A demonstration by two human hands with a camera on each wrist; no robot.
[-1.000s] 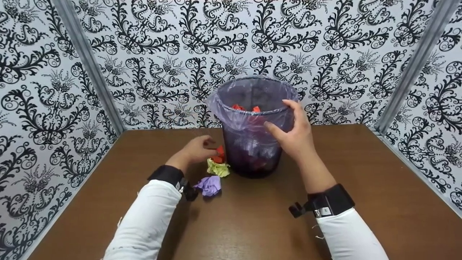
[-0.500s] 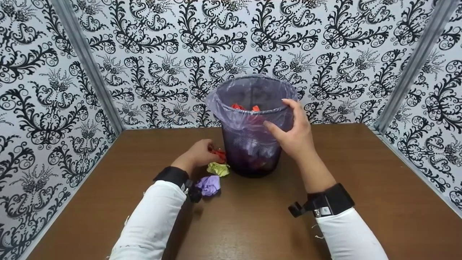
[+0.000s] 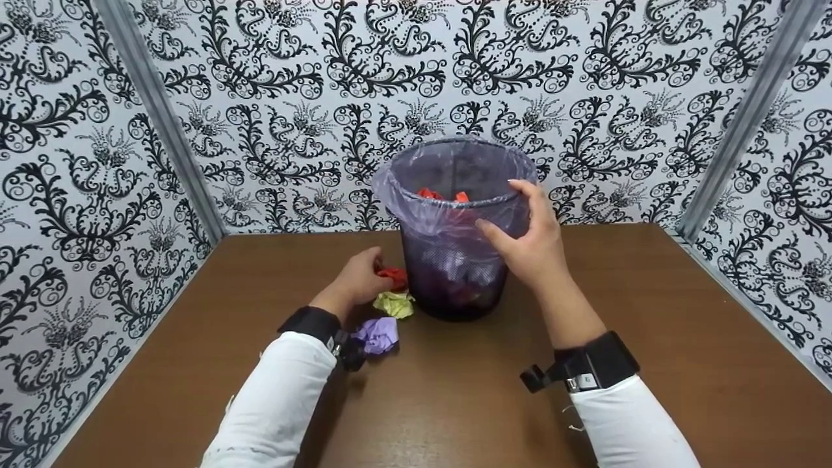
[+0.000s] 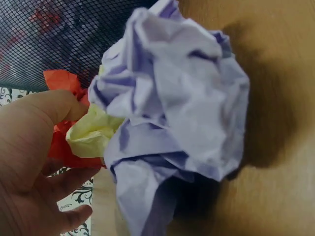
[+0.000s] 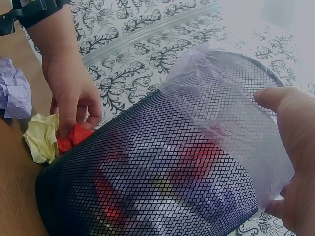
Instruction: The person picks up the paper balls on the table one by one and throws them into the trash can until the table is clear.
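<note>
A black mesh waste bin [image 3: 455, 276] with a translucent purple liner [image 3: 429, 218] stands upright on the table, crumpled paper inside it. My right hand [image 3: 536, 250] holds the bin at its right side, near the rim. Beside the bin's left base, my left hand [image 3: 357, 279] pinches a crumpled red paper ball [image 3: 394, 278] between thumb and fingers, as the right wrist view [image 5: 78, 135] also shows. Just in front of it lies a crumpled yellow paper ball [image 3: 394, 305]. Nearest to me is a crumpled purple paper ball [image 3: 378, 335], large in the left wrist view and partly covering the yellow one.
The brown table [image 3: 455, 403] runs back to patterned panels [image 3: 292, 130] behind the bin and on both sides. Red paper [image 3: 430, 194] shows inside the bin below its rim. Black camera straps [image 3: 595, 361] circle both wrists.
My left hand has moved slightly down and right onto the red paper ball, its fingers closing on it. The right hand and the bin have stayed in place.
</note>
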